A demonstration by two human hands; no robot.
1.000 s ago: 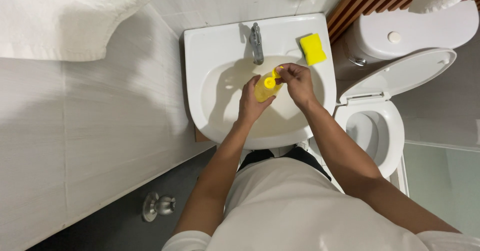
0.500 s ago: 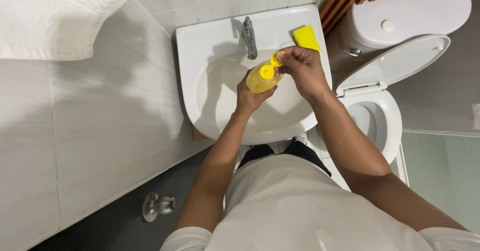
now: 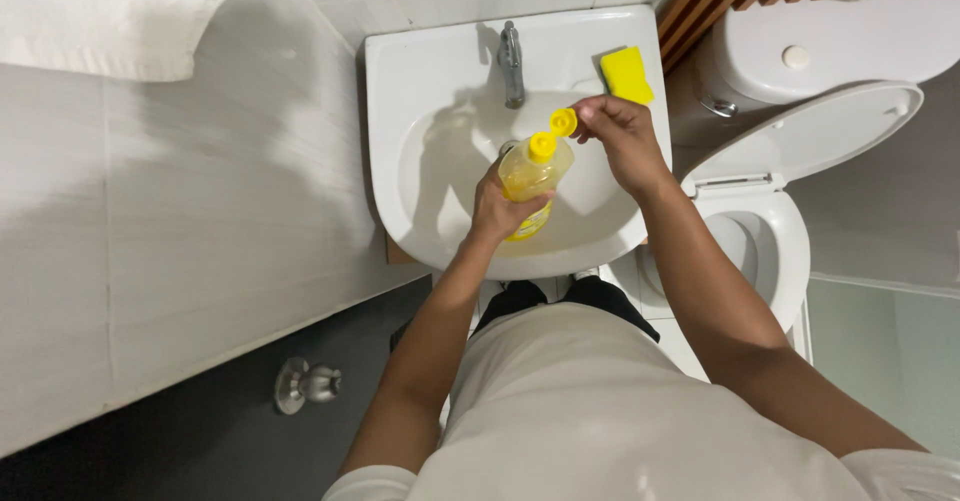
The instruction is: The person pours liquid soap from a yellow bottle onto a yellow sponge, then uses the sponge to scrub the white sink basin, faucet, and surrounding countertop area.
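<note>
Head view, looking straight down on a person standing at a white wash basin (image 3: 420, 81). Left hand (image 3: 497, 206): its fingers are wrapped tight around the body of a yellow bottle (image 3: 533, 176) of clear yellowish liquid, which is held above the bowl of the basin, tilted slightly with its top toward the tap. Right hand (image 3: 622, 136): its fingers are pinched together on the flip cap (image 3: 563, 121), a round yellow lid that stands swung open beside the bottle's yellow nozzle and remains joined to it. Both forearms reach forward from a torso in a light shirt at the bottom of the frame. A chrome tap (image 3: 511, 61) rises at the back of the basin, and a yellow sponge (image 3: 627, 73) lies on the basin's rim to the right of the tap, just behind the right hand and apart from it. To the right of the basin stands a white toilet (image 3: 760, 251) with its lid (image 3: 810, 131) raised against the cistern (image 3: 850, 46). A white towel (image 3: 110, 11) hangs at the upper left over pale wall tiles, and a metal door stop (image 3: 305, 384) sits on the dark floor at the lower left.
</note>
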